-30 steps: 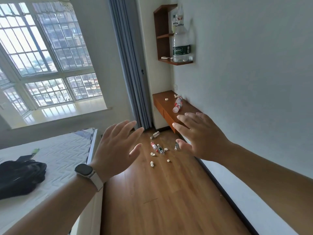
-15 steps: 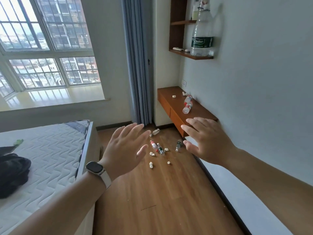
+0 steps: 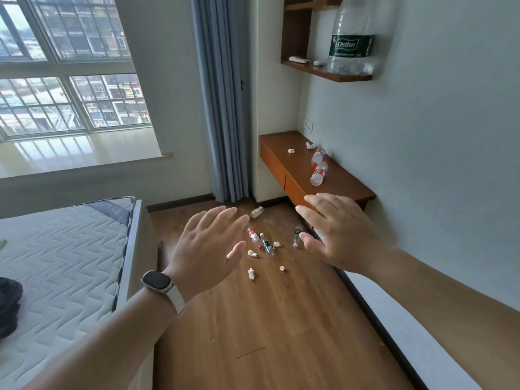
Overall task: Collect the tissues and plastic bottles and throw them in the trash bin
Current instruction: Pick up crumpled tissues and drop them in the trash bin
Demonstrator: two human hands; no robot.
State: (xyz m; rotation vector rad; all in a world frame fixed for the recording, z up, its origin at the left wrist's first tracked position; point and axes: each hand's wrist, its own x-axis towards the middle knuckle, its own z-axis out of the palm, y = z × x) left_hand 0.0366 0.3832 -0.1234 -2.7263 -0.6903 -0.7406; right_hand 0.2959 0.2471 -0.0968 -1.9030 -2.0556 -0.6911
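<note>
Entry, as I read it from my station: both my hands are raised, palms down, fingers spread, holding nothing, the left hand (image 3: 209, 246) with a dark wrist watch (image 3: 156, 280) and the right hand (image 3: 339, 235) in front of the near corner of the wall-mounted brown wooden desk (image 3: 346, 182). Task items: small clear plastic bottles (image 3: 260, 242) lying on the wooden plank floor (image 3: 267, 319) near the far wall end, crumpled white tissues (image 3: 251, 273) scattered just beside them; two more red-labelled clear bottles (image 3: 318, 166) lying along the desk's wall edge, tissue balls (image 3: 291, 150) toward its far corner. Containers: no trash bin in view, so I cannot say where the load goes; a large clear water jug with green label (image 3: 351, 40) stands on the wooden wall shelf (image 3: 326, 71), contents not discernible. Risks, my judgement: round bottles roll off the desk edge or away across the floor if nudged; light tissues slip from a full handful; items on desk get overlooked.
</note>
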